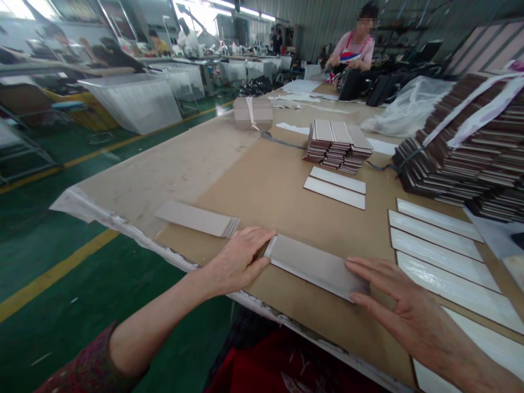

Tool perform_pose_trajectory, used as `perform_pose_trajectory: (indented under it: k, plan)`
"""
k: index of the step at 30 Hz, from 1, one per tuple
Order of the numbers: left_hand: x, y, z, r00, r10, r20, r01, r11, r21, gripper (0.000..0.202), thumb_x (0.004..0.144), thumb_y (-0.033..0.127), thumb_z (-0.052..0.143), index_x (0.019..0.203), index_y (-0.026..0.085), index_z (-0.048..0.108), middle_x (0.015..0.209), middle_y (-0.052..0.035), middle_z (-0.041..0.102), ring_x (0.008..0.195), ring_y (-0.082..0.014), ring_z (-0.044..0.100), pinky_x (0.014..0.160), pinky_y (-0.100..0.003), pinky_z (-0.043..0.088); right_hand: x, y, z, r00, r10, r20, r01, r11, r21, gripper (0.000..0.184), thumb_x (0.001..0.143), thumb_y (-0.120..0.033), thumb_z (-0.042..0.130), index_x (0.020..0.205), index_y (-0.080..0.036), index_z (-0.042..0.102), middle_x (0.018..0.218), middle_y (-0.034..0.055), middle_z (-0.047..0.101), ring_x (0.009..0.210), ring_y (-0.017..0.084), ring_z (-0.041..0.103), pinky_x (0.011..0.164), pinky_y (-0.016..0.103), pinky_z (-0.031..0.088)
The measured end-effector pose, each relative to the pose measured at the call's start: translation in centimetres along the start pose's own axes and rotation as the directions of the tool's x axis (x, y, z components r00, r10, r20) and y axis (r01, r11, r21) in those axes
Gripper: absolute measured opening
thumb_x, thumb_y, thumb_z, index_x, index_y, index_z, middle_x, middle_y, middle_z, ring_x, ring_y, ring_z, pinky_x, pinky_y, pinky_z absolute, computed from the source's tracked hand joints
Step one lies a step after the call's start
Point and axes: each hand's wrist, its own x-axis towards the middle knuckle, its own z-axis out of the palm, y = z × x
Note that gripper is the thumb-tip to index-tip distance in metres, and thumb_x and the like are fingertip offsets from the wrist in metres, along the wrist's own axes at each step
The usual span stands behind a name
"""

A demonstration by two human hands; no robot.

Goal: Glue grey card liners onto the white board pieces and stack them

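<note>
A grey rectangular board (315,265) lies flat near the front edge of the table, between my hands. At its left end, my left hand (241,259) has fingers at the far corner and thumb at the near one. My right hand (399,300) takes the opposite end between fingers and thumb. Whether it is one board or a thin stack, I cannot tell. Just beyond my left hand lies a fanned stack of similar grey boards (198,218). To the right, several glossy white strips (446,273) lie in a row, partly hidden by my right hand and forearm.
Two white strips (335,188) lie farther in, before bundled boards (338,142). Tall stacks of dark-edged boards (470,142) rise at the right. Another bundle (252,113) sits at the far left edge. A person (354,49) works at the table's far end.
</note>
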Motion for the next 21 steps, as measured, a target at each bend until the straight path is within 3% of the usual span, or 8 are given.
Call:
perform_pose_trajectory:
  k: [21]
  plan:
    - [-0.1,-0.3,0.3,0.999,-0.039,-0.017,0.039,0.999,-0.007,0.049,0.092,0.023,0.054,0.140,0.017,0.046,0.139,-0.0112,0.056,0.131,-0.0254,0.046,0.113,-0.049,0.037,0.8,-0.1,1.0,0.997,-0.001,0.074,-0.001,1.000,0.023,0.040,0.094,-0.043,0.056,0.131,-0.027,0.061,0.132,0.0062,0.063,0.122,0.028,0.057,0.101,0.052,0.051]
